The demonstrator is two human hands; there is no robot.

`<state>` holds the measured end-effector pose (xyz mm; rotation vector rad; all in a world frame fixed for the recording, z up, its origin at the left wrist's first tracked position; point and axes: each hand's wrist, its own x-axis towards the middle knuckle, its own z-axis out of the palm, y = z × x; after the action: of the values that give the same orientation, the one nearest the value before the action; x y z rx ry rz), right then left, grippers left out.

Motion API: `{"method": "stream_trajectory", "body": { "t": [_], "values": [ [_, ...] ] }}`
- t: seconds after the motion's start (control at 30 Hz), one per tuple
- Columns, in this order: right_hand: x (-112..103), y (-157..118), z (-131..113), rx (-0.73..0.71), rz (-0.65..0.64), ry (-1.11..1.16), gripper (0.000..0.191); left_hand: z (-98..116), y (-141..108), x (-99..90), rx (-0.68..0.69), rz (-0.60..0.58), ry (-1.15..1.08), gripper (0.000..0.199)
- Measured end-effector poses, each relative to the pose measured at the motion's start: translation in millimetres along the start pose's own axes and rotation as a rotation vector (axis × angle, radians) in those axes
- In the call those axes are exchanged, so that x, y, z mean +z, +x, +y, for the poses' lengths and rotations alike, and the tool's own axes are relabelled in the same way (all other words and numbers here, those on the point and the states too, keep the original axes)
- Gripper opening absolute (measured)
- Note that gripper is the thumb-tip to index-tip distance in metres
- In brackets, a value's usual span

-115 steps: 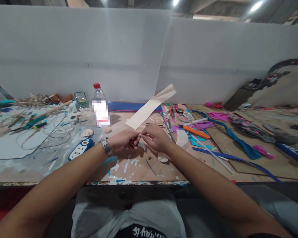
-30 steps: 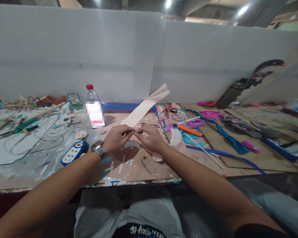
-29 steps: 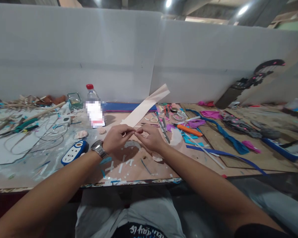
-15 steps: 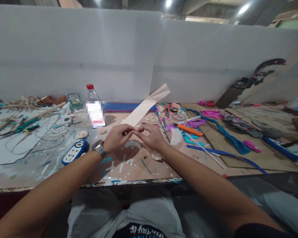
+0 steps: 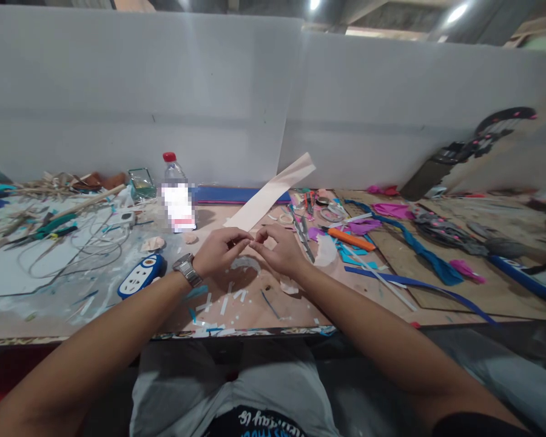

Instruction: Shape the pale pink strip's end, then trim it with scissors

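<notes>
Two hands are working close over the surface: L hand and R hand are pinching, fingers meeting tip to tip. Can't tell what, if anything, they're gripping; too small to ID. Pale strip is lying just beyond the fingers, curved whitish scrap just below them; scissors are sitting to their R. Step in hand is prob. fine fingertip work; next move's prob. needing a steady, light pinch.
</notes>
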<state>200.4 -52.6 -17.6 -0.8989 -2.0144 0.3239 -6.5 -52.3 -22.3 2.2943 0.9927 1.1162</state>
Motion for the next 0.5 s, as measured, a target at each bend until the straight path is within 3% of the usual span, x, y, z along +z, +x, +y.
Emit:
{"method": "stream_trajectory", "body": {
  "t": [0.5],
  "values": [
    [1.0, -0.1, 2.2, 0.006, -0.027, 0.006, 0.023, 0.7, -1.7, 4.0, -0.086, -0.019, -0.068, 0.029]
  ]
}}
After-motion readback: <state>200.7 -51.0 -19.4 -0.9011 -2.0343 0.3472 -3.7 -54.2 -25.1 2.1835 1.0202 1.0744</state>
